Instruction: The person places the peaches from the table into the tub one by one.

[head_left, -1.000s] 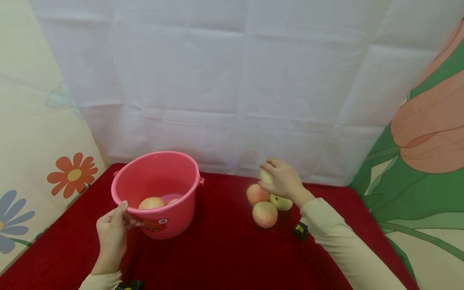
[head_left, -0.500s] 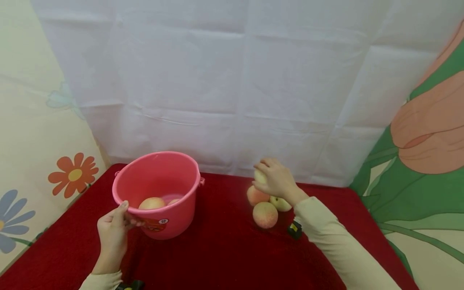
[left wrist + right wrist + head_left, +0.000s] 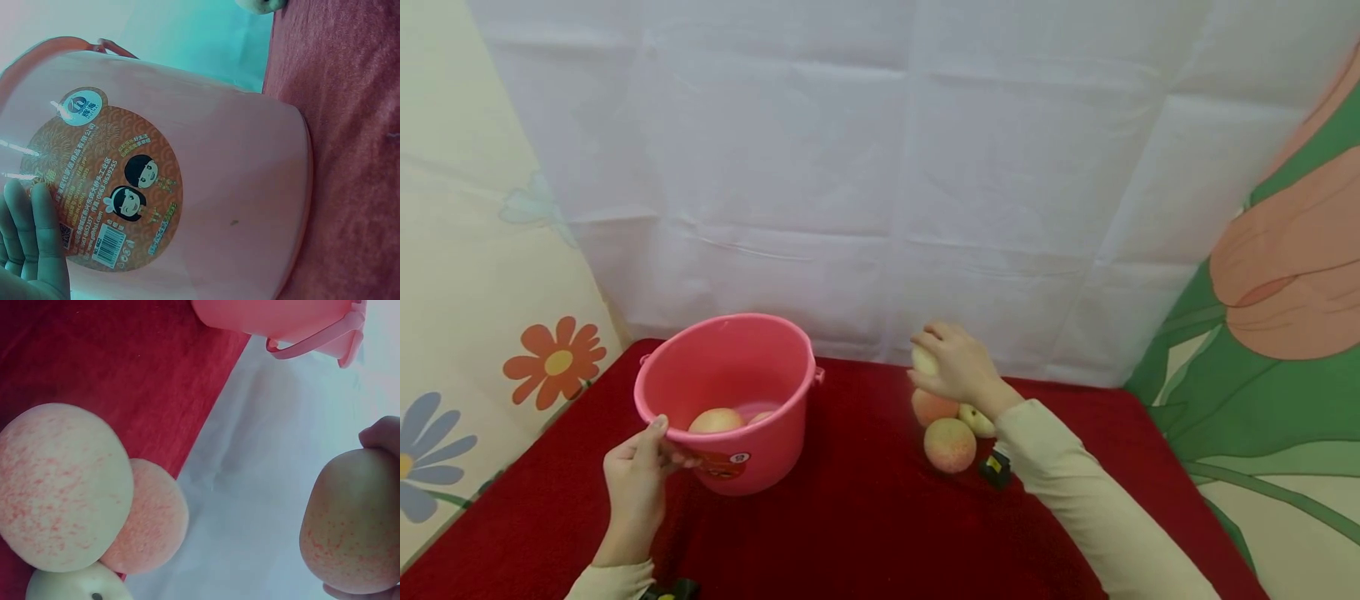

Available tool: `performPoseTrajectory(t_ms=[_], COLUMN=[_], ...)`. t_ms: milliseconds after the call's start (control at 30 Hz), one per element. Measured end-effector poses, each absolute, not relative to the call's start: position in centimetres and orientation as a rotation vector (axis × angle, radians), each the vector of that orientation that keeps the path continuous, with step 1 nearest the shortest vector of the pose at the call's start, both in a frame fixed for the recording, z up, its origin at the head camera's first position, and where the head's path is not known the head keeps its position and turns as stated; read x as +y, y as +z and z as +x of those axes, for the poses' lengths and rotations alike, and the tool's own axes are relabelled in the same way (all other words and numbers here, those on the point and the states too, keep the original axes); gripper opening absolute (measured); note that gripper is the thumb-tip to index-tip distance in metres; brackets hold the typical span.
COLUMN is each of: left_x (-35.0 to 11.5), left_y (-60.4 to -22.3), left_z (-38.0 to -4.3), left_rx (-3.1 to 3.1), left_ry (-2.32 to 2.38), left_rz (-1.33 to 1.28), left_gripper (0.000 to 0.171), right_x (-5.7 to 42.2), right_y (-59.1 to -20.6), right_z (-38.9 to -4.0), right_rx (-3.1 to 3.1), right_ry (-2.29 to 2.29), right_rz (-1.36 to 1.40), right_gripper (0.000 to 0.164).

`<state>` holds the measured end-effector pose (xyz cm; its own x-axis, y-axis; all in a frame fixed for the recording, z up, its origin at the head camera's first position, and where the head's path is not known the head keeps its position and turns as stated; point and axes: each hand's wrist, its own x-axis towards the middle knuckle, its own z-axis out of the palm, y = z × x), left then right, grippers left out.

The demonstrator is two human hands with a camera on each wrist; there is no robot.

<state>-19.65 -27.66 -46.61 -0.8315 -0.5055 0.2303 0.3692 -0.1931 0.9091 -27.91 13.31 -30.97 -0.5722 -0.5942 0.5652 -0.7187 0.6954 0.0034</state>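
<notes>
A pink bucket (image 3: 782,446) stands at the left, a peach (image 3: 717,420) and part of another fruit visible inside it. My left hand (image 3: 634,483) grips its near rim, thumb on top; in the left wrist view the fingers (image 3: 45,225) lie along the outside by the round label (image 3: 106,187). My right hand (image 3: 958,367) holds a pale, red-speckled peach (image 3: 353,525) above the fruit on the table. Below it sit a reddish peach (image 3: 932,407), a yellowish speckled peach (image 3: 950,445) and a pale green fruit (image 3: 976,419) with a dark spot, partly hidden.
Red cloth (image 3: 865,517) covers the table. A white sheet (image 3: 850,167) hangs along its back edge, with flower-painted walls at both sides. The bucket's pink handle (image 3: 319,337) hangs at its side in the right wrist view.
My right hand has moved a little to the left with the peach, away from the pale green fruit. My left hand and the bucket stay nearly still.
</notes>
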Motion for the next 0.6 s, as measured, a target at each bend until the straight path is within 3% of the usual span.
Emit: performPoseTrajectory(t_ms=[200,367,600], left_x=[-25.6,-23.2,-22.5], left_y=[-43.0,-39.2,-37.7], left_z=[-17.7,-15.9,-15.2], left_rx=[-1.506,-1.493,-1.505], left_ry=[-2.084,-2.092,-2.103], left_rz=[0.086,0.207,0.314], left_gripper=[0.039,0.041,0.042], right_x=[12.4,11.8,10.7], right_y=[-30.7,-30.6,-30.2], right_z=[-28.0,-28.0,-27.9], right_rx=[-2.367,-2.384,-2.394], right_ry=[0.332,0.336,0.357], right_rz=[1.006,1.004,1.016], right_gripper=[0.041,0.042,0.043])
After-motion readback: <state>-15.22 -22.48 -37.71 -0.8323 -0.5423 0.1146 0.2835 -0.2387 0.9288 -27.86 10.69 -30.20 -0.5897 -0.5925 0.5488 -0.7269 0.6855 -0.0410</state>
